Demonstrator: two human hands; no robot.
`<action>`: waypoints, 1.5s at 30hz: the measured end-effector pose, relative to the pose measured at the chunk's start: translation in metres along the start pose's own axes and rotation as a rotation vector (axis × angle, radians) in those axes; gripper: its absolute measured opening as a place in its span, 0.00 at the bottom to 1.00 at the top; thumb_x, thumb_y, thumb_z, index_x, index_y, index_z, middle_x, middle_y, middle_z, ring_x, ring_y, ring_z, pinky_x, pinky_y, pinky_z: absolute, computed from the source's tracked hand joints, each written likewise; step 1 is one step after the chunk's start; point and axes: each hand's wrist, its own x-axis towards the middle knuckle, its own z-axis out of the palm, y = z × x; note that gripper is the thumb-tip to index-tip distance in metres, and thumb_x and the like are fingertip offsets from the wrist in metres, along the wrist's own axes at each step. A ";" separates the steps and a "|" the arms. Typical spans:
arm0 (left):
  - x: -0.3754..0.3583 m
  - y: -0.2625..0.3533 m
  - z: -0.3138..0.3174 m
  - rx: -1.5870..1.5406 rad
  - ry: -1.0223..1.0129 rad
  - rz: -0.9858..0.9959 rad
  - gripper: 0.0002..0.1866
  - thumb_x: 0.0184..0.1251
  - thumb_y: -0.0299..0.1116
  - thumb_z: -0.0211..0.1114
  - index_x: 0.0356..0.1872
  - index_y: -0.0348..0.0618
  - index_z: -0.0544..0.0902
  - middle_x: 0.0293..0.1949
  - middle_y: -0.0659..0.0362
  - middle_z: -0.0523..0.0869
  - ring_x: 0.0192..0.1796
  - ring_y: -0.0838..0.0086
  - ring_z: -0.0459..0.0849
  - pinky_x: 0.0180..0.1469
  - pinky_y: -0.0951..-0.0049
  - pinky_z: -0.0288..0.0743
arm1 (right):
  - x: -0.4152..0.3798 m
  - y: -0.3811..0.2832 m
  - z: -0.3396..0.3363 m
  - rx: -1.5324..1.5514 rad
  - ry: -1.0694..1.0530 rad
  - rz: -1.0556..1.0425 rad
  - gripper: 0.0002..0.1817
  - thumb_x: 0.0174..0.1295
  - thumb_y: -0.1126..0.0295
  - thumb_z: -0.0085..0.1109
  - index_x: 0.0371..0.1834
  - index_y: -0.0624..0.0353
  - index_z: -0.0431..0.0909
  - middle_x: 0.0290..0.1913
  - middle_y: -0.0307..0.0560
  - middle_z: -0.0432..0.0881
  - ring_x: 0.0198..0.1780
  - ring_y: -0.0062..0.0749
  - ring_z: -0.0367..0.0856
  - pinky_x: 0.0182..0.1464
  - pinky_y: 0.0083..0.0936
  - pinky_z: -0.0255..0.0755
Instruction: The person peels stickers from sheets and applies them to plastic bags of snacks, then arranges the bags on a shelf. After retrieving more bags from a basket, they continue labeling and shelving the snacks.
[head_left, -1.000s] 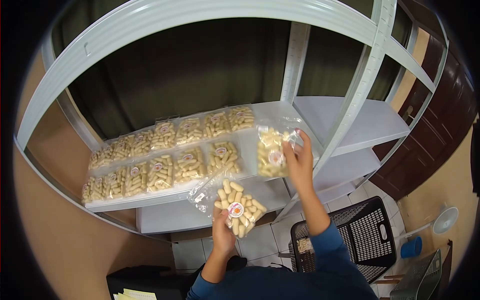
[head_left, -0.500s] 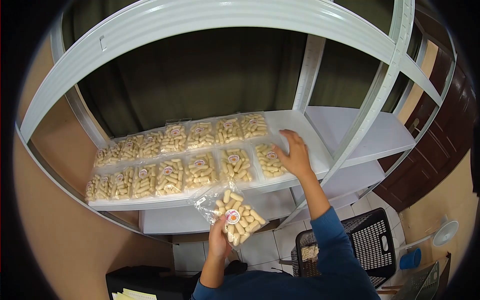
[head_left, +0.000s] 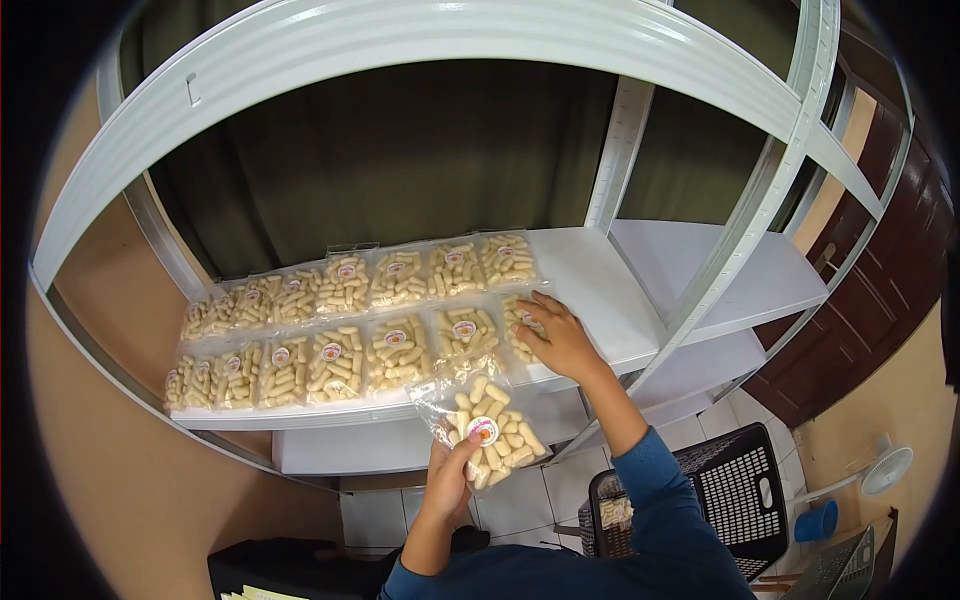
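Observation:
My left hand (head_left: 450,478) grips a clear plastic bag of pale, finger-shaped snacks (head_left: 508,432) by its lower left side, thumb by the round pink-and-white label. This bag is held tilted in front of the shelf's front edge. Over the rightmost bag of the front row (head_left: 520,345), my right hand (head_left: 562,340) rests with fingers spread, covering part of its label and right side. To its left lies a similar bag (head_left: 465,330), whose lower edge is partly hidden by the held bag. Similar bags stand in two rows along the white shelf (head_left: 595,270).
White metal shelf beams (head_left: 440,30) arch overhead, and an upright post (head_left: 735,230) stands at right. More white shelves (head_left: 715,265) continue beyond it. Below right is a black perforated basket (head_left: 735,490) with a bag (head_left: 615,513) inside. A blue bin (head_left: 817,520) stands farther right.
My right hand has come down and left onto the rightmost front bag, which has shifted left toward its neighbour. The bag in my left hand has moved slightly right.

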 end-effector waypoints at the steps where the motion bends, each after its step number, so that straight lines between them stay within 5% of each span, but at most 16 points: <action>1: 0.002 0.003 0.002 -0.004 -0.017 -0.016 0.25 0.60 0.25 0.49 0.59 0.35 0.56 0.52 0.46 0.70 0.52 0.63 0.75 0.52 0.67 0.72 | 0.000 0.000 0.000 -0.002 0.001 0.000 0.25 0.55 0.53 0.51 0.52 0.57 0.71 0.60 0.59 0.63 0.59 0.52 0.63 0.60 0.40 0.55; 7: 0.023 0.007 0.004 -0.005 -0.037 -0.028 0.26 0.62 0.28 0.48 0.61 0.36 0.55 0.54 0.47 0.69 0.53 0.64 0.74 0.52 0.66 0.72 | -0.008 -0.011 0.001 -0.196 0.100 -0.024 0.25 0.56 0.55 0.51 0.52 0.59 0.71 0.58 0.58 0.65 0.59 0.51 0.63 0.60 0.40 0.55; 10: 0.033 0.013 0.007 0.007 -0.074 0.023 0.26 0.63 0.30 0.47 0.62 0.36 0.54 0.55 0.48 0.69 0.53 0.64 0.74 0.52 0.66 0.73 | -0.016 -0.035 -0.024 -0.021 0.360 -0.136 0.24 0.57 0.58 0.52 0.53 0.60 0.69 0.52 0.52 0.71 0.53 0.43 0.70 0.54 0.36 0.61; 12: 0.039 0.015 0.009 -0.005 -0.072 0.036 0.26 0.63 0.30 0.47 0.62 0.37 0.53 0.55 0.49 0.69 0.54 0.65 0.73 0.53 0.66 0.71 | -0.037 -0.052 -0.032 0.620 -0.020 0.055 0.26 0.57 0.66 0.55 0.58 0.61 0.62 0.44 0.47 0.75 0.45 0.30 0.74 0.46 0.28 0.67; 15: 0.045 0.015 0.016 0.046 -0.084 0.098 0.27 0.64 0.30 0.45 0.63 0.39 0.51 0.57 0.49 0.67 0.57 0.64 0.70 0.57 0.65 0.65 | -0.058 -0.083 -0.040 0.783 -0.234 0.038 0.32 0.55 0.74 0.57 0.63 0.60 0.54 0.41 0.44 0.76 0.43 0.22 0.74 0.42 0.21 0.69; 18: 0.046 0.010 0.019 0.029 -0.101 0.249 0.27 0.61 0.31 0.52 0.59 0.36 0.55 0.58 0.48 0.63 0.60 0.64 0.64 0.58 0.67 0.61 | -0.042 -0.065 -0.033 0.994 0.065 0.036 0.36 0.53 0.79 0.57 0.65 0.59 0.49 0.41 0.45 0.76 0.44 0.24 0.74 0.42 0.21 0.71; 19: 0.046 0.008 0.015 0.288 -0.096 0.440 0.29 0.58 0.33 0.56 0.59 0.36 0.56 0.58 0.48 0.62 0.61 0.62 0.61 0.59 0.65 0.59 | -0.029 -0.050 -0.038 1.010 0.144 0.055 0.35 0.53 0.80 0.56 0.64 0.58 0.51 0.41 0.45 0.76 0.45 0.25 0.74 0.42 0.21 0.71; 21: 0.047 0.003 0.000 0.862 -0.065 0.743 0.35 0.49 0.36 0.63 0.58 0.37 0.58 0.59 0.44 0.61 0.64 0.57 0.56 0.59 0.57 0.54 | 0.006 -0.003 -0.049 0.797 0.296 0.085 0.33 0.53 0.79 0.56 0.63 0.58 0.54 0.40 0.46 0.77 0.44 0.25 0.75 0.41 0.19 0.72; 22: 0.048 -0.003 -0.007 0.861 -0.068 0.747 0.35 0.49 0.36 0.63 0.58 0.37 0.58 0.59 0.44 0.61 0.64 0.57 0.56 0.59 0.57 0.54 | 0.021 0.016 -0.054 0.732 0.338 0.206 0.31 0.53 0.77 0.57 0.62 0.58 0.57 0.40 0.48 0.77 0.43 0.28 0.76 0.41 0.21 0.72; 24: 0.051 -0.018 -0.020 1.426 -0.123 1.032 0.34 0.50 0.36 0.64 0.57 0.37 0.59 0.59 0.41 0.60 0.64 0.52 0.54 0.61 0.49 0.46 | 0.050 0.068 -0.051 0.571 0.402 0.361 0.28 0.52 0.71 0.59 0.58 0.60 0.63 0.42 0.53 0.78 0.41 0.33 0.78 0.42 0.24 0.72; 29: 0.059 -0.050 -0.042 1.499 -0.050 0.866 0.36 0.53 0.41 0.62 0.60 0.36 0.58 0.63 0.36 0.54 0.66 0.44 0.48 0.62 0.44 0.39 | 0.087 0.121 -0.027 0.263 0.328 0.445 0.26 0.49 0.60 0.60 0.50 0.64 0.72 0.46 0.61 0.76 0.48 0.40 0.77 0.48 0.27 0.69; 31: 0.063 -0.055 -0.050 1.599 -0.116 0.826 0.42 0.53 0.42 0.63 0.63 0.35 0.50 0.63 0.32 0.46 0.66 0.37 0.37 0.61 0.41 0.29 | 0.091 0.123 -0.021 0.182 0.322 0.419 0.27 0.49 0.57 0.59 0.50 0.64 0.72 0.45 0.61 0.76 0.48 0.42 0.76 0.49 0.29 0.69; 37: 0.071 -0.066 -0.058 1.876 -0.040 1.004 0.40 0.54 0.45 0.62 0.62 0.35 0.53 0.63 0.31 0.45 0.66 0.38 0.35 0.60 0.40 0.31 | 0.086 0.110 -0.012 -0.052 0.290 0.385 0.28 0.52 0.53 0.53 0.51 0.63 0.71 0.47 0.58 0.74 0.51 0.49 0.71 0.55 0.34 0.63; 40: 0.074 -0.068 -0.059 1.922 -0.010 1.066 0.40 0.54 0.45 0.62 0.62 0.35 0.54 0.63 0.31 0.44 0.66 0.36 0.35 0.60 0.38 0.32 | 0.077 0.111 -0.005 -0.106 0.521 0.322 0.27 0.54 0.55 0.51 0.52 0.64 0.70 0.50 0.57 0.71 0.51 0.51 0.68 0.56 0.34 0.62; 45: 0.076 -0.072 -0.070 1.932 -0.002 0.972 0.41 0.53 0.44 0.62 0.63 0.37 0.52 0.64 0.32 0.41 0.65 0.35 0.34 0.59 0.36 0.30 | -0.009 0.036 -0.048 0.025 0.809 -0.127 0.14 0.49 0.74 0.57 0.40 0.67 0.73 0.43 0.55 0.73 0.45 0.45 0.71 0.46 0.31 0.66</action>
